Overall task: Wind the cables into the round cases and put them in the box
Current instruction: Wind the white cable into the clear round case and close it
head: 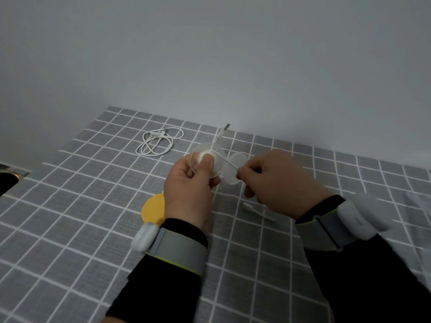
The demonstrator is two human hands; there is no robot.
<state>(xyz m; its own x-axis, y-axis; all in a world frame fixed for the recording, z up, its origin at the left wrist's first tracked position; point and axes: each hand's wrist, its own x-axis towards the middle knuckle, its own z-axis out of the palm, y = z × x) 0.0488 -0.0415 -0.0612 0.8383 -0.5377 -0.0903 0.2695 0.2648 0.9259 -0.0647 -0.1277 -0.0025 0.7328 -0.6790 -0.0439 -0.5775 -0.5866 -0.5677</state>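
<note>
My left hand (189,183) grips a translucent round case (215,157) above the table, thumb pressed on its white hub. A white cable (229,162) runs across the case; my right hand (275,180) pinches it just right of the case. The cable's USB plug (224,130) sticks up beyond the case. Its other end (250,209) lies blurred on the cloth under my right hand. A second translucent disc (234,169) shows between my hands. Farther back lies a second white cable (158,143), loosely coiled. A yellow round case (152,209) lies partly hidden under my left wrist.
A grey checked cloth (70,206) covers the table, which meets a plain grey wall (210,54) at the back. A dark object with a brass rim (9,179) sits past the table's left edge. No box is in view.
</note>
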